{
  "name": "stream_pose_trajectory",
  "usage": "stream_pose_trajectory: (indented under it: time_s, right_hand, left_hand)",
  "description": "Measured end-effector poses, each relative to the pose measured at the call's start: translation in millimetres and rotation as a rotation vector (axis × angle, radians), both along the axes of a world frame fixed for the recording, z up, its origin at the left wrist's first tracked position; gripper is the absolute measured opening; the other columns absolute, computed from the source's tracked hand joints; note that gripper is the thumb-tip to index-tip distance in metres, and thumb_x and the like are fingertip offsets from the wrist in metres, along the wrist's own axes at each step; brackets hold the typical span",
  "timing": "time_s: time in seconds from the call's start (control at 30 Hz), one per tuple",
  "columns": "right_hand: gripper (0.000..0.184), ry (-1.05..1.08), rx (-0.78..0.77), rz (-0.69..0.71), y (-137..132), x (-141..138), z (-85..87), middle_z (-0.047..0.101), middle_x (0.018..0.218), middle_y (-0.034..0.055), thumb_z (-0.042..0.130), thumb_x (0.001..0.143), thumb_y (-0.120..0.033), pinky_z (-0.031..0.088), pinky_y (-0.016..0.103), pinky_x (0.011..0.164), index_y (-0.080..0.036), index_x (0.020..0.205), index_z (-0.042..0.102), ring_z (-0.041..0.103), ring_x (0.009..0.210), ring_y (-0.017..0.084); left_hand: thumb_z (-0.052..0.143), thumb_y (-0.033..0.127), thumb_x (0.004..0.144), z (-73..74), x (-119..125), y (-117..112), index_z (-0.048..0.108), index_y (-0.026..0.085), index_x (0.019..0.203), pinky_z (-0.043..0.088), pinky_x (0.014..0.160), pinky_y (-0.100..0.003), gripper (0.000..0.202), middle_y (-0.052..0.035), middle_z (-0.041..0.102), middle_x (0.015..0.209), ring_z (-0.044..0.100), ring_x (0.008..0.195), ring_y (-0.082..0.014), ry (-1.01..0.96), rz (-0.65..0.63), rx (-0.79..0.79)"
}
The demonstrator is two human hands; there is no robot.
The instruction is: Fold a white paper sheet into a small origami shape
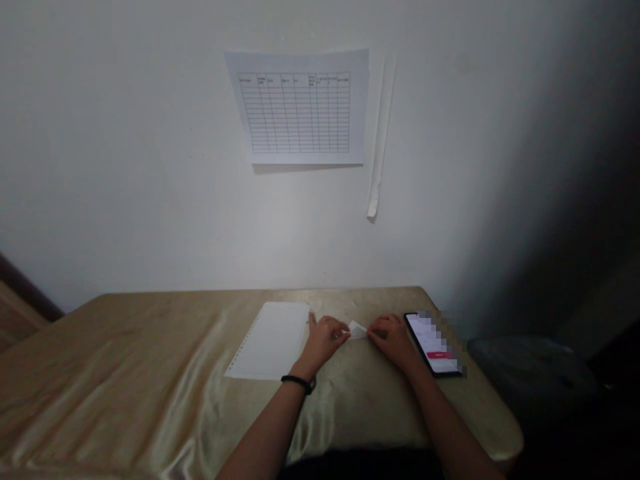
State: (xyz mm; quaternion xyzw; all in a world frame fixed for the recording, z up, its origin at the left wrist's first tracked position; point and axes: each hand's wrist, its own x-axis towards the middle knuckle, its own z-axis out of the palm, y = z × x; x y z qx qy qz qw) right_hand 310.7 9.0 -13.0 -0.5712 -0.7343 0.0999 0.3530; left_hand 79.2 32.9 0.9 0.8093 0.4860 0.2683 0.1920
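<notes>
A small folded piece of white paper (358,329) is pinched at both ends between my hands, over the cloth-covered table. My left hand (325,337) closes its fingertips on the paper's left end; a black band circles that wrist. At the right end, the fingers of my right hand (393,337) are shut on the same piece. Beside my left hand lies a flat white sheet (273,340) with punched holes along its left edge. Just right of my right hand rests a phone (433,343) with its screen lit and partly blurred out.
A shiny gold cloth (150,380) with wrinkles covers the table, which stands against a white wall. A printed table sheet (300,110) hangs on the wall, next to a loose paper strip (381,140). A dark seat-like shape (530,370) stands right of the table.
</notes>
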Motion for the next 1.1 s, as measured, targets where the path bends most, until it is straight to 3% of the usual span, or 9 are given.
stream_pose_trajectory:
  time_s: [0.2, 0.3, 0.47, 0.83, 1.1]
  right_hand:
    - [0.013, -0.016, 0.053, -0.03, 4.3, -4.0, -7.6, 0.073, 0.095, 0.0055, 0.061, 0.086, -0.026, 0.034, 0.045, 0.107, -0.023, 0.092, 0.073, 0.062, 0.1, 0.024]
    - [0.014, -0.046, 0.073, -0.015, 4.6, -6.3, -8.2, 0.073, 0.093, 0.004, 0.059, 0.087, -0.023, 0.03, 0.046, 0.111, -0.023, 0.094, 0.071, 0.062, 0.097, 0.022]
    - [0.018, -0.12, 0.082, 0.033, 0.7, -9.7, -3.9, 0.074, 0.096, 0.0022, 0.056, 0.09, -0.021, 0.025, 0.046, 0.112, -0.027, 0.091, 0.073, 0.061, 0.103, 0.022]
    - [0.014, -0.184, 0.064, -0.014, -0.4, -13.1, -4.3, 0.07, 0.091, 0.0024, 0.064, 0.089, -0.027, 0.026, 0.047, 0.109, -0.028, 0.086, 0.078, 0.06, 0.1, 0.021]
    - [0.014, -0.176, -0.014, -0.09, -2.5, -22.3, 3.1, 0.07, 0.094, 0.0011, 0.065, 0.09, -0.032, 0.022, 0.047, 0.111, -0.026, 0.083, 0.076, 0.06, 0.104, 0.02]
  left_hand:
    - [0.063, 0.028, 0.089, -1.5, 5.0, -1.6, 0.068, 0.029, 0.114, 0.001, 0.118, -0.063, 0.026, 0.0009, 0.072, 0.09, 0.064, 0.1, -0.0199, -0.004, 0.029, 0.017]
    - [0.062, 0.024, 0.09, -2.2, 7.2, -2.4, 0.065, 0.031, 0.118, 0.0, 0.118, -0.064, 0.028, 0.0008, 0.072, 0.097, 0.062, 0.105, -0.02, 0.017, 0.015, 0.04]
    - [0.058, 0.026, 0.094, -4.2, 7.1, -1.9, 0.072, 0.035, 0.107, -0.001, 0.115, -0.069, 0.021, -0.0014, 0.071, 0.109, 0.054, 0.119, -0.0241, 0.105, -0.011, 0.054]
    - [0.055, 0.041, 0.097, -6.0, 6.1, -0.6, 0.075, 0.031, 0.097, 0.003, 0.112, -0.075, 0.022, -0.0009, 0.07, 0.109, 0.054, 0.115, -0.0245, 0.17, -0.025, 0.11]
    - [0.056, 0.042, 0.097, -7.6, 11.7, 2.0, 0.074, 0.027, 0.092, 0.005, 0.112, -0.074, 0.024, -0.0021, 0.07, 0.107, 0.055, 0.114, -0.0247, 0.208, 0.018, 0.133]
